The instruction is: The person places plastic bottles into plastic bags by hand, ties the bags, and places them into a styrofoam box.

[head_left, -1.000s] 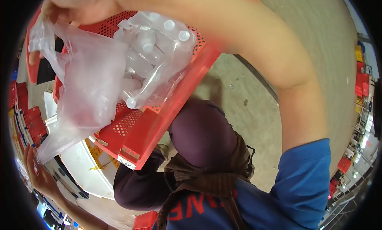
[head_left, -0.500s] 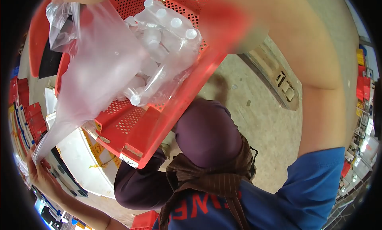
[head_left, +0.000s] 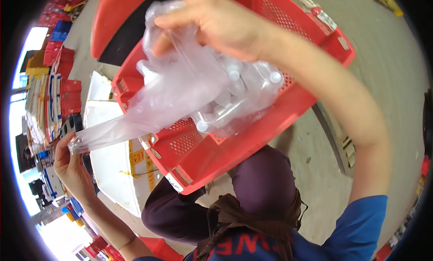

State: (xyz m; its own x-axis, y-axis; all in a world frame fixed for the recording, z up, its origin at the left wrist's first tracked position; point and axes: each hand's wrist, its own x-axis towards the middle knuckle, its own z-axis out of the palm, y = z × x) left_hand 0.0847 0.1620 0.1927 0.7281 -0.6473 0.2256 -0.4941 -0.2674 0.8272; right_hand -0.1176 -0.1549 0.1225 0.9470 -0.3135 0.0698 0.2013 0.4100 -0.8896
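A clear plastic bag [head_left: 180, 89] is stretched across the red basket [head_left: 252, 157]. My left hand [head_left: 72, 168], out at the left, pinches one gathered end of it. Above the basket, my right hand [head_left: 216, 24] has its fingers closed on the bag's upper part. Clear bottles with white caps [head_left: 241, 91] lie in the basket under and beside the bag, wrapped together in clear film. The bag and my right hand hide part of them.
A white foam box [head_left: 110, 143] with yellow tape stands left of the basket. Beyond the basket is a red and black object [head_left: 122, 35]. Stacked boxes [head_left: 45, 98] line the left side. My knee [head_left: 264, 175] is close below the basket, over the concrete floor [head_left: 315, 170].
The view has shifted, so the basket appears farther right and lower. My right hand, partly out of the picture before, now shows fully on the bag. My left hand keeps its end.
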